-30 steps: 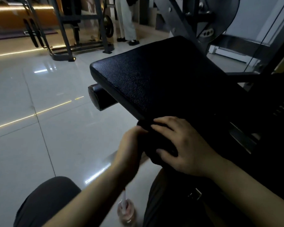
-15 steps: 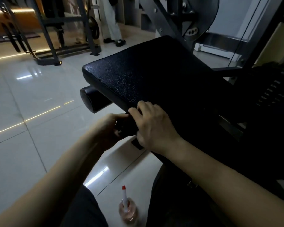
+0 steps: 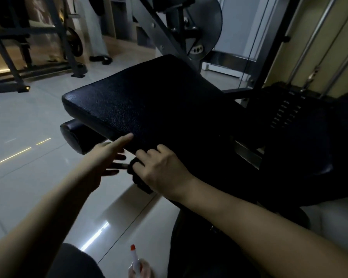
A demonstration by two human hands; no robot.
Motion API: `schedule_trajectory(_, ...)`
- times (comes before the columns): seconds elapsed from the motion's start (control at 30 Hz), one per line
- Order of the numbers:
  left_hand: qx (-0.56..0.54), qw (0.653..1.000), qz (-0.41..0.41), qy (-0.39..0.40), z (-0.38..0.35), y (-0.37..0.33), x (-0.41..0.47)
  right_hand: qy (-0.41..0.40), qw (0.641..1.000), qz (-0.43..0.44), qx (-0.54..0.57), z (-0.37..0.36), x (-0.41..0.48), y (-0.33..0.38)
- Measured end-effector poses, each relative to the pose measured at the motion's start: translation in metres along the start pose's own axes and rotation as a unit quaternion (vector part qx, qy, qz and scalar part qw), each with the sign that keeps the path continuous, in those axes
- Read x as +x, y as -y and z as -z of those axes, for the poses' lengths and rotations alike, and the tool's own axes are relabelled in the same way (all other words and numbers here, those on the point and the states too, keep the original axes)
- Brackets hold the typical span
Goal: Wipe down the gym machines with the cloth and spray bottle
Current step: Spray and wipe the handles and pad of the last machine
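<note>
Step in hand: wiping the pad (image 3: 149, 101) edge. The right hand (image 3: 165, 171) grips the cloth (image 3: 138, 179) bunched under its fingers. The left hand (image 3: 107, 159), released, lies just beside it. The spray bottle (image 3: 137, 265) stands below both hands. The next move probably calls for sweeping the cloth across the pad beyond the right hand.

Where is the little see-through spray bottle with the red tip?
In the head view, the clear spray bottle with the red-tipped white nozzle stands on the pale tiled floor at the bottom middle, between the person's legs.

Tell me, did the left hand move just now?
Yes. The left hand came off the cloth and opened, one finger reaching up to the bench pad's near edge.
</note>
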State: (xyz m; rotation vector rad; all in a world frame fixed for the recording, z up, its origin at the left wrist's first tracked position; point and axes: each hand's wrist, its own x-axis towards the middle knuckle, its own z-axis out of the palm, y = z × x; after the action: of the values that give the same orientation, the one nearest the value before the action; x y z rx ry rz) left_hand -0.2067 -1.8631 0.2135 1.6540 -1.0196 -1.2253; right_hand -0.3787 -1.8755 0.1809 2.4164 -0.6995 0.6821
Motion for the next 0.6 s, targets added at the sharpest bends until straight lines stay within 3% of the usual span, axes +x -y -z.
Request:
schedule_trajectory(0.07,-0.017,0.998,-0.034,-0.051,-0.01,0.001,0.006,0.02,1.0,-0.023,-0.003,0.015,-0.021,0.0)
schedule_trajectory(0.27,-0.087,0.993,-0.064,-0.049,-0.018,0.005,0.019,0.205,0.968,-0.142,0.008,0.065,-0.117,-0.011)
schedule_trajectory(0.47,-0.1,0.991,-0.074,-0.041,-0.017,0.005,0.02,0.132,0.98,-0.148,-0.032,0.035,-0.036,0.011)
schedule_trajectory(0.6,-0.107,0.988,-0.093,-0.055,-0.017,0.007,0.019,0.173,0.97,-0.152,-0.084,0.014,-0.018,0.021)
